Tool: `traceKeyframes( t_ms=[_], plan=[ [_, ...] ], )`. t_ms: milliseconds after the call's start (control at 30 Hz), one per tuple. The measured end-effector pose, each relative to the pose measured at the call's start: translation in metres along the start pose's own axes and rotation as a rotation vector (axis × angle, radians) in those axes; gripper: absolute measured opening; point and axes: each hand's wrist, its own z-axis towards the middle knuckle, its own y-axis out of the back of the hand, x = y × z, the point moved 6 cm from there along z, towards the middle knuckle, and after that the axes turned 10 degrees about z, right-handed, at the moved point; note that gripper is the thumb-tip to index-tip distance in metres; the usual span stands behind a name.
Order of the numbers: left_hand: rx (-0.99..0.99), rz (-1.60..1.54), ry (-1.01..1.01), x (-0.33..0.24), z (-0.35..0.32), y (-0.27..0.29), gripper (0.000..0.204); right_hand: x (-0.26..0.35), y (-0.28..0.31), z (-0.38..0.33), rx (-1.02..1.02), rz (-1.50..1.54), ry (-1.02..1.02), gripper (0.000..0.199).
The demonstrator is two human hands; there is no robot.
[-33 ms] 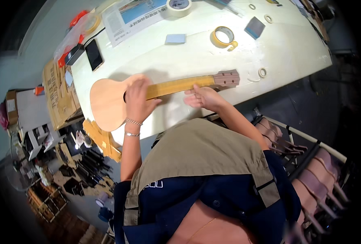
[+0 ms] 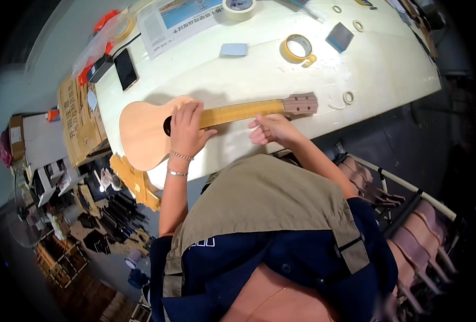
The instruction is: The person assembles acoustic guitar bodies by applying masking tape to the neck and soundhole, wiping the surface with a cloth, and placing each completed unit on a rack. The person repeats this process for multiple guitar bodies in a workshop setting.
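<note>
A pale wooden ukulele (image 2: 147,129) without strings lies on the table, its body at the left and its dark brown headstock (image 2: 301,103) at the right. Yellow masking tape covers the fretboard (image 2: 238,111). My left hand (image 2: 186,129) lies flat over the body where it meets the neck, fingers stretched out and partly over the dark sound hole (image 2: 167,126). My right hand (image 2: 273,130) is beside the near edge of the neck, palm partly turned up, fingers loosely bent and holding nothing visible. One fingertip reaches the neck's edge; whether it touches, I cannot make out.
On the white table (image 2: 383,70) are a yellow tape roll (image 2: 287,51), a white tape roll (image 2: 239,9), sanding pads (image 2: 233,50), a phone (image 2: 125,70) and a newspaper (image 2: 179,27). Cardboard (image 2: 79,123) stands at the left; a rack of wooden instrument parts (image 2: 420,231) is at lower right.
The fingers of my right hand have bent in a little more. My left hand has settled slightly, uncovering more of the sound hole. The ukulele stays in place on the table.
</note>
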Motion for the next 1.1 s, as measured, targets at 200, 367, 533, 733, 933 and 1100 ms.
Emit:
traceKeyframes(
  t_ms=[200, 367, 533, 733, 933, 1100],
  plan=[
    [0.072, 0.121, 0.045, -0.008, 0.012, -0.005, 0.050, 0.087, 0.058, -0.019, -0.712, -0.983, 1.265, 0.026],
    [0.023, 0.128, 0.096, -0.014, 0.014, -0.004, 0.049, 0.086, 0.079, 0.001, -0.790, -0.952, 0.929, 0.028],
    [0.241, 0.019, 0.086, -0.001, 0.023, -0.017, 0.042, 0.085, 0.084, 0.007, -0.878, -1.050, 0.873, 0.030],
    [0.601, -0.307, -0.153, 0.022, 0.053, -0.025, 0.024, 0.084, 0.084, 0.011, -0.901, -1.054, 0.935, 0.029],
    [0.672, -0.191, -0.227, 0.023, 0.065, -0.029, 0.017, 0.083, 0.086, 0.011, -0.917, -1.062, 0.908, 0.030],
    [0.581, -0.092, -0.071, 0.008, 0.059, -0.019, 0.025, 0.082, 0.087, 0.011, -0.937, -1.081, 0.869, 0.030]
  ],
)
